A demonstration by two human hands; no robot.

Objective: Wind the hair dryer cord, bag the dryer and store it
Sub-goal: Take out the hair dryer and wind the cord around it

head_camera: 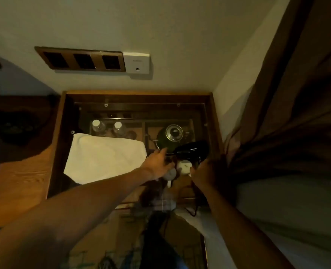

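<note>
Hair dryer (192, 150), black and glossy with small white lettering, sits at the right near part of the desk (57, 144), close to its right edge and the brown curtain (289, 117). Going left to right: one folded white towel (104, 158) fills the left side, two clear bottles (98, 126) stand far behind it, one dark kettle (170, 138) sits right of them. Left hand (157, 165) reaches spread-fingered toward the kettle; right hand (209, 175) grips the dryer's handle. Little free room remains.
</note>
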